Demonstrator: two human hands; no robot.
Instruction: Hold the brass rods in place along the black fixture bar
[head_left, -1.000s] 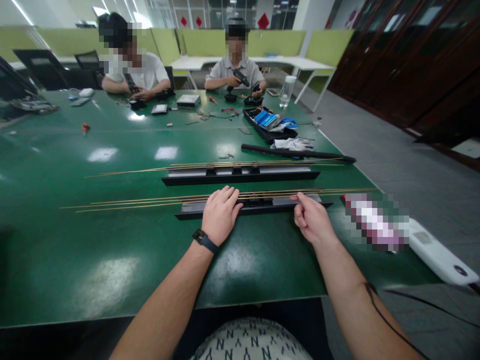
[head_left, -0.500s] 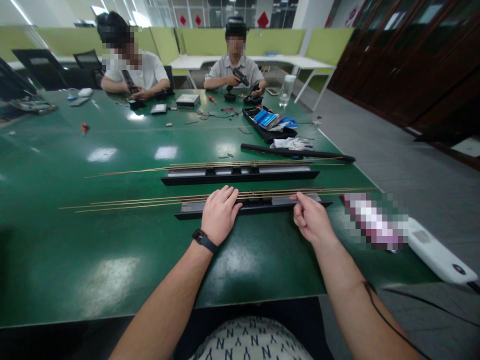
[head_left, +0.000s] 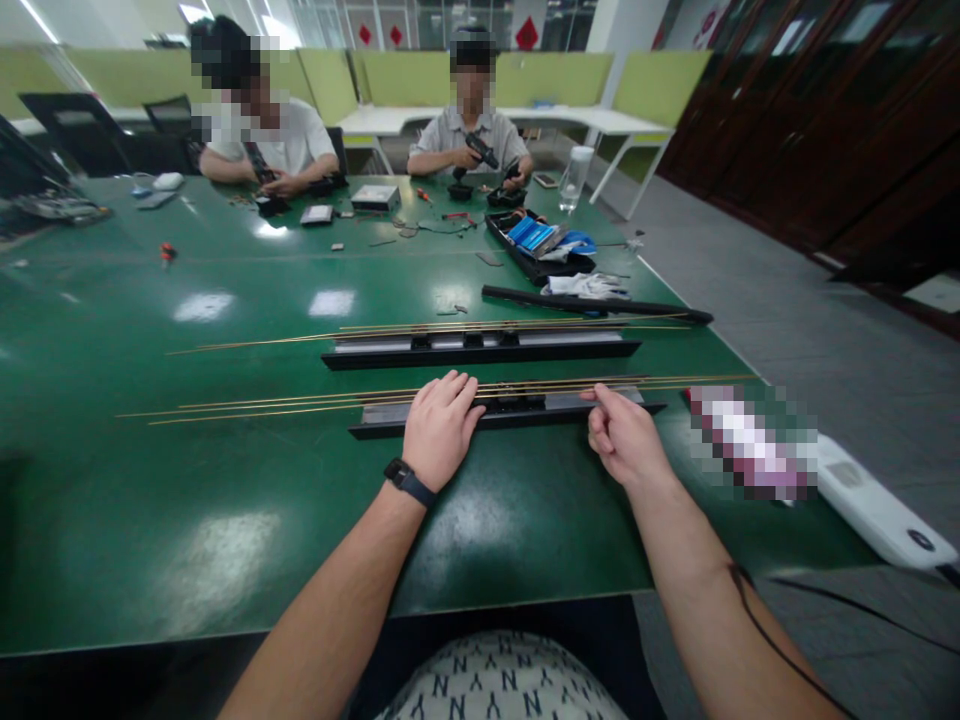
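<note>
Several thin golden rods lie lengthwise over a long black rail with a silvery inner strip, on the green table. Across the rods and the rail's left half rests my left hand, palm down, fingers stretched out and thumb apart. My right hand is at the rail's right part, its index finger and thumb closed on a rod; the fingertips partly hide the spot. Between my hands, dark fittings sit in the rail. Farther back is a second black rail with more golden rods on top.
Behind the rails lie a black tube, white gloves and a black tray with blue items. A white power strip is at right. Two people sit across the table; one holds a power drill.
</note>
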